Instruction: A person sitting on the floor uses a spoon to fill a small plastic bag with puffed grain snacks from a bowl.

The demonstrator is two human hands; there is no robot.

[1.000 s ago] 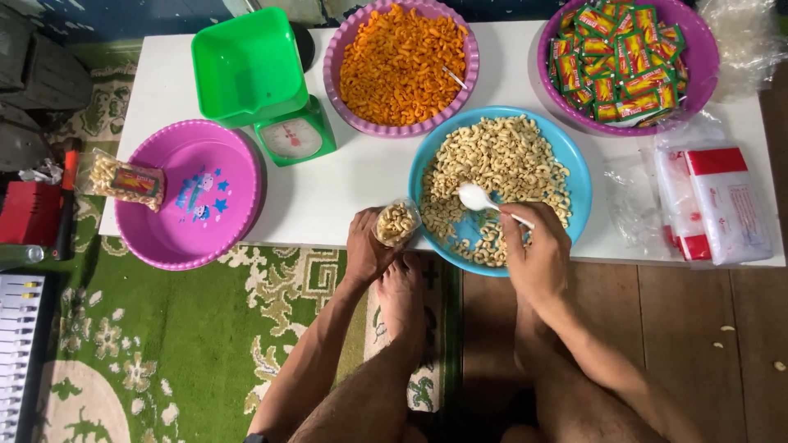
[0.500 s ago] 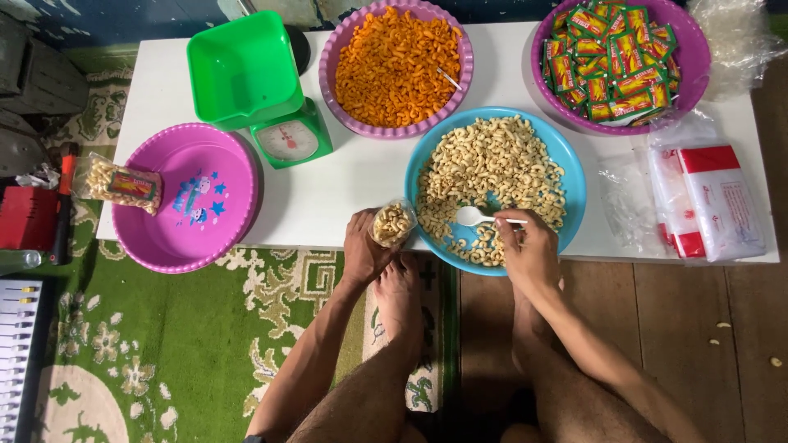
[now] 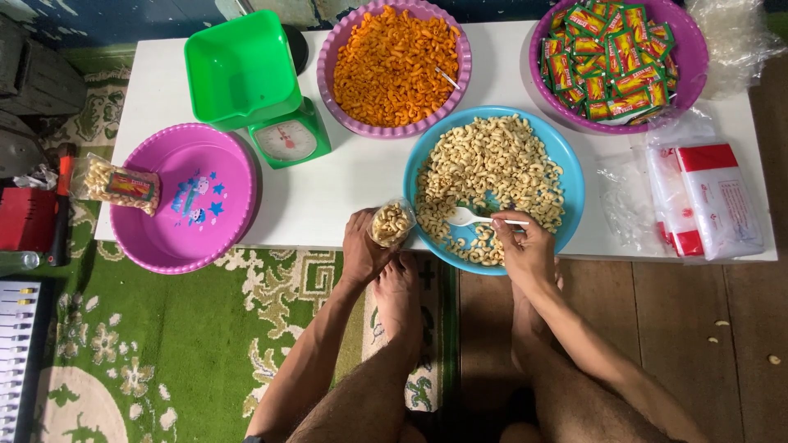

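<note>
Over the blue basin, right hand pinches a white spoon — left hand grips a small bag.

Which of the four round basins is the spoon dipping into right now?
The blue basin of pale snacks; the spoon is in it. The others are pink or purple.

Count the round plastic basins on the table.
4: an orange-snack basin top centre, a sachet basin top right, a blue basin by the right hand, a pink basin at left.
</note>
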